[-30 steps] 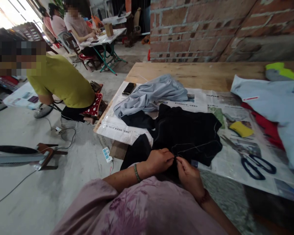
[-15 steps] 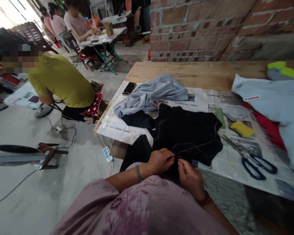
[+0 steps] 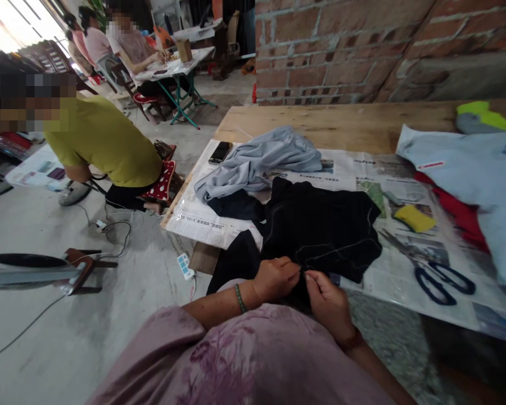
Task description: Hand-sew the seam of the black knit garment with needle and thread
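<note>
A black cloth garment [image 3: 320, 219] lies spread over the front edge of the table and hangs down toward my lap. My left hand [image 3: 277, 278] is closed, its fingertips pinching the near edge of the cloth. Close by on the right, my right hand [image 3: 329, 302] also pinches the cloth between thumb and forefinger. Whether a needle is between the fingertips is too small to tell. A loose pale thread [image 3: 341, 247] curls over the black fabric just beyond my hands. Large scissors [image 3: 441, 279] with dark blue handles lie to the right, blades partly apart.
Newspaper under clear plastic covers the wooden table [image 3: 341, 124]. On it are grey cloth [image 3: 274, 152], a phone [image 3: 220, 152], a yellow patch [image 3: 415, 218] and light blue cloth [image 3: 464, 157] over red. A person in yellow-green [image 3: 109, 140] sits left, near a fan [image 3: 29, 267].
My hands keep nearly the same pinch on the black cloth, with only tiny finger movement. The view has shifted slightly. At the left, the seated person's head has moved a little lower and farther left.
</note>
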Action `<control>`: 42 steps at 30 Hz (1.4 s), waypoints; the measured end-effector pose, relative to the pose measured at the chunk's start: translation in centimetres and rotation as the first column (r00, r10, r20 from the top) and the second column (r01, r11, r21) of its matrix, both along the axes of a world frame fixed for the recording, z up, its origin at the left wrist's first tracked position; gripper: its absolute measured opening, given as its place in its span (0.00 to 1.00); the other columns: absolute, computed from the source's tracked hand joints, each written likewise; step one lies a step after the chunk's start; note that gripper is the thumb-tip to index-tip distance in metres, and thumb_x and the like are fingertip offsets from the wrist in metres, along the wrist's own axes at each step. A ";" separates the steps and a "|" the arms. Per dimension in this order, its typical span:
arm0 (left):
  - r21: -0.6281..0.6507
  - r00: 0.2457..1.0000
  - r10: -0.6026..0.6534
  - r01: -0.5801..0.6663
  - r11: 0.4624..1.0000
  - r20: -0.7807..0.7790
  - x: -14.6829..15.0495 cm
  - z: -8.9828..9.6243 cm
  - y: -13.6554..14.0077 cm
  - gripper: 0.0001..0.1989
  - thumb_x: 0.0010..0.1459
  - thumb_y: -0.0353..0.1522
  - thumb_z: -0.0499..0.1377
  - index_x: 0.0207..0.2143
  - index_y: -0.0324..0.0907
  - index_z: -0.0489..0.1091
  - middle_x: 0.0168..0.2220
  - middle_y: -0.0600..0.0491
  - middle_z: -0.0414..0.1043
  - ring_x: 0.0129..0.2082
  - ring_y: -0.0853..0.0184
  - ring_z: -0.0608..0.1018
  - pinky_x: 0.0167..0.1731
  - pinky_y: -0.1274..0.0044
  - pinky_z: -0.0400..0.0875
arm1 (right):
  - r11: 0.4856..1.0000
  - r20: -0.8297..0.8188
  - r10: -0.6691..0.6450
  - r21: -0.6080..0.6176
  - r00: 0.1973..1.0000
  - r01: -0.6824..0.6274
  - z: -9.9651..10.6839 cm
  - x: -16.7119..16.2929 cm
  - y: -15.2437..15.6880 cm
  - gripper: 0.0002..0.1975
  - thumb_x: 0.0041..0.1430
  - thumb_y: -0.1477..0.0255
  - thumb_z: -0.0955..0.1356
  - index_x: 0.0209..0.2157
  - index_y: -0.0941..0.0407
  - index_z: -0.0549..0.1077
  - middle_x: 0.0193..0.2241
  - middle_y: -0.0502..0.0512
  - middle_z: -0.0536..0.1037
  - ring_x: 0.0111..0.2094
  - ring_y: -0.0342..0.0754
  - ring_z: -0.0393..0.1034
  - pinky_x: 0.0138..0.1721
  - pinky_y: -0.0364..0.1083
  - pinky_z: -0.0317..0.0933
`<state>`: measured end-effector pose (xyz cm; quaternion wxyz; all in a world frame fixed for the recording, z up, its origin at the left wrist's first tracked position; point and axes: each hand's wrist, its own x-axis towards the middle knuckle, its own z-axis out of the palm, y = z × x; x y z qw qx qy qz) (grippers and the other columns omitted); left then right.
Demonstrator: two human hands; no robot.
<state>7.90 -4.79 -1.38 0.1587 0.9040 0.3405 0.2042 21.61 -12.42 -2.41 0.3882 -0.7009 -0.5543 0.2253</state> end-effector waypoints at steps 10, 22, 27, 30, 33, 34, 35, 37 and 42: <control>-0.065 0.994 0.066 -0.060 0.996 0.090 0.3 0.1 -0.1 0.08 0.55 0.29 0.53 0.29 0.39 0.72 0.26 0.52 0.71 0.26 0.72 0.73 0.25 0.82 0.68 | 0.996 0.042 0.010 0.089 0.999 -0.014 -0.3 0.0 -0.3 0.15 0.60 0.64 0.60 0.33 0.57 0.73 0.26 0.53 0.77 0.24 0.43 0.70 0.27 0.39 0.63; -0.050 0.992 0.038 -0.032 0.998 0.122 0.4 -0.5 0.1 0.08 0.54 0.27 0.53 0.29 0.38 0.72 0.25 0.52 0.69 0.25 0.72 0.72 0.25 0.82 0.68 | 1.000 0.007 -0.014 0.013 1.000 0.014 -0.2 0.2 -0.3 0.16 0.59 0.63 0.59 0.34 0.57 0.74 0.28 0.53 0.77 0.27 0.43 0.71 0.30 0.39 0.63; -0.140 0.985 0.081 -0.060 0.988 0.151 0.2 -0.5 0.3 0.07 0.54 0.28 0.55 0.32 0.39 0.73 0.28 0.52 0.72 0.28 0.72 0.74 0.29 0.82 0.70 | 0.999 0.005 -0.035 -0.040 0.999 0.035 0.1 0.2 -0.2 0.18 0.58 0.61 0.59 0.33 0.57 0.74 0.26 0.54 0.77 0.26 0.44 0.70 0.29 0.40 0.63; -0.246 0.972 0.127 -0.076 0.966 0.198 -0.1 0.0 0.5 0.07 0.54 0.28 0.55 0.34 0.40 0.73 0.29 0.52 0.72 0.30 0.71 0.74 0.33 0.80 0.71 | 0.996 -0.003 -0.040 -0.076 0.999 0.039 0.3 0.4 -0.4 0.18 0.57 0.60 0.59 0.32 0.57 0.73 0.26 0.54 0.77 0.25 0.44 0.70 0.27 0.41 0.62; -0.342 0.952 0.121 -0.018 0.940 0.283 -0.4 0.5 0.7 0.12 0.52 0.26 0.55 0.40 0.41 0.71 0.35 0.51 0.71 0.35 0.70 0.74 0.38 0.79 0.71 | 0.996 0.001 -0.023 -0.091 1.000 0.023 0.4 0.6 -0.5 0.18 0.57 0.60 0.59 0.31 0.57 0.73 0.24 0.53 0.76 0.23 0.44 0.69 0.26 0.41 0.61; -0.365 0.942 0.112 0.011 0.931 0.315 -0.5 0.6 0.7 0.13 0.51 0.25 0.56 0.41 0.41 0.71 0.37 0.51 0.71 0.38 0.69 0.74 0.40 0.78 0.71 | 0.995 0.005 -0.019 -0.093 1.000 0.020 0.5 0.6 -0.6 0.18 0.56 0.61 0.59 0.31 0.57 0.73 0.23 0.52 0.75 0.23 0.43 0.68 0.25 0.41 0.60; -0.380 0.932 0.103 0.039 0.924 0.348 -0.7 0.7 0.7 0.14 0.51 0.24 0.55 0.41 0.41 0.70 0.39 0.50 0.70 0.40 0.69 0.73 0.41 0.78 0.71 | 0.995 0.010 -0.017 -0.094 1.000 0.017 0.5 0.6 -0.6 0.18 0.56 0.61 0.59 0.31 0.57 0.73 0.22 0.52 0.75 0.22 0.43 0.68 0.25 0.41 0.60; -0.389 0.912 0.088 0.083 0.917 0.401 -1.0 0.8 0.7 0.14 0.50 0.23 0.54 0.40 0.40 0.70 0.42 0.49 0.68 0.43 0.68 0.72 0.42 0.77 0.71 | 0.995 0.016 -0.017 -0.094 1.000 0.019 0.6 0.6 -0.6 0.18 0.56 0.61 0.58 0.31 0.57 0.73 0.22 0.52 0.75 0.21 0.43 0.67 0.24 0.40 0.60; -0.349 0.924 0.011 0.133 0.927 0.383 -1.5 1.0 0.2 0.08 0.51 0.25 0.53 0.32 0.39 0.72 0.44 0.46 0.69 0.42 0.67 0.74 0.44 0.76 0.70 | 0.998 0.028 -0.020 -0.066 0.999 0.021 0.6 0.4 -0.6 0.17 0.57 0.61 0.58 0.31 0.57 0.73 0.23 0.52 0.76 0.23 0.43 0.69 0.25 0.40 0.60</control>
